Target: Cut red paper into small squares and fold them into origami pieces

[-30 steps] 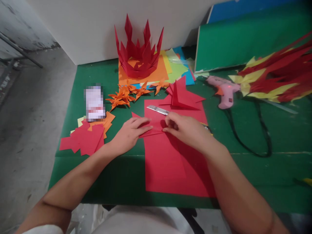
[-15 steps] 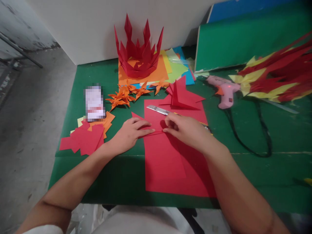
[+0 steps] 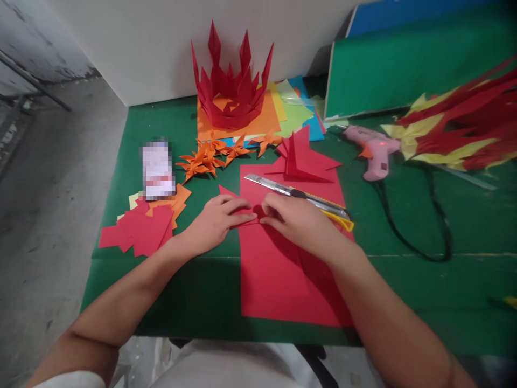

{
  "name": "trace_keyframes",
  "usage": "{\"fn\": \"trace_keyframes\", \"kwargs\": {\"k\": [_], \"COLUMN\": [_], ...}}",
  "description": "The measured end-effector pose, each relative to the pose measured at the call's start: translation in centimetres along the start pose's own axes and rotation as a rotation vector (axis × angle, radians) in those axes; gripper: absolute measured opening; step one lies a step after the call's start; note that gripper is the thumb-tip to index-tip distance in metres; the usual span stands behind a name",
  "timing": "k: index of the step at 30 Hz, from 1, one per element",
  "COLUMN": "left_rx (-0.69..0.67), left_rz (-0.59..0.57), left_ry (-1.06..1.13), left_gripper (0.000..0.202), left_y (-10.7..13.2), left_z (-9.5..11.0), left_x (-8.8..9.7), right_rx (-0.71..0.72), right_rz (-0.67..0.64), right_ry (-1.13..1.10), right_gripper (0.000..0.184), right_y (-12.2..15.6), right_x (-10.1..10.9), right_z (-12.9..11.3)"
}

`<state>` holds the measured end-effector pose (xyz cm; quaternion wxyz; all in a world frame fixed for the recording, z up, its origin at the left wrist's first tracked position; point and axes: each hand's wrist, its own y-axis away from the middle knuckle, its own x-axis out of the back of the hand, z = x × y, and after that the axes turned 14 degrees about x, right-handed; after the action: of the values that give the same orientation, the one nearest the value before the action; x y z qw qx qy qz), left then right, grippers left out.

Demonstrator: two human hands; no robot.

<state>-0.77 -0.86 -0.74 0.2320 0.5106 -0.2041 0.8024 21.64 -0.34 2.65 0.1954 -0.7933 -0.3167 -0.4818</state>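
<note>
A small folded piece of red paper lies between my hands over the large red sheet, mostly covered by fingers. My left hand holds its left part, thumb and fingers closed over it. From the other side my right hand pinches the paper's near edge between thumb and curled fingers. The two hands' fingertips almost meet. A utility knife with its blade out lies on the red sheet just beyond my right hand. Folded red paper shapes rest at the sheet's far edge.
A red paper crown stands on coloured sheets at the back. Orange paper flowers, a phone and paper scraps are leftward. Rightward lie a pink glue gun, with its cord, and red-yellow paper streamers.
My right hand has slid left along the paper's edge, closer to my left hand, uncovering more of the knife. My left hand has stayed in place.
</note>
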Motion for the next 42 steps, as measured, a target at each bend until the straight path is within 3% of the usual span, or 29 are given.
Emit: {"fn": "trace_keyframes", "kwargs": {"k": [14, 24, 42], "left_rx": [0.071, 0.077, 0.063], "left_rz": [-0.052, -0.081, -0.139], "left_ry": [0.053, 0.109, 0.213], "left_gripper": [0.039, 0.037, 0.032], "left_y": [-0.1, -0.3, -0.3], "left_z": [0.3, 0.0, -0.1], "left_x": [0.3, 0.4, 1.4], "right_rx": [-0.159, -0.285, -0.155], "right_rz": [0.078, 0.008, 0.107], "right_ry": [-0.225, -0.144, -0.129], "right_gripper": [0.019, 0.017, 0.030], "right_y": [-0.8, -1.5, -2.2], "right_x": [-0.8, -0.8, -2.5], "right_z": [-0.2, -1.2, -2.0]}}
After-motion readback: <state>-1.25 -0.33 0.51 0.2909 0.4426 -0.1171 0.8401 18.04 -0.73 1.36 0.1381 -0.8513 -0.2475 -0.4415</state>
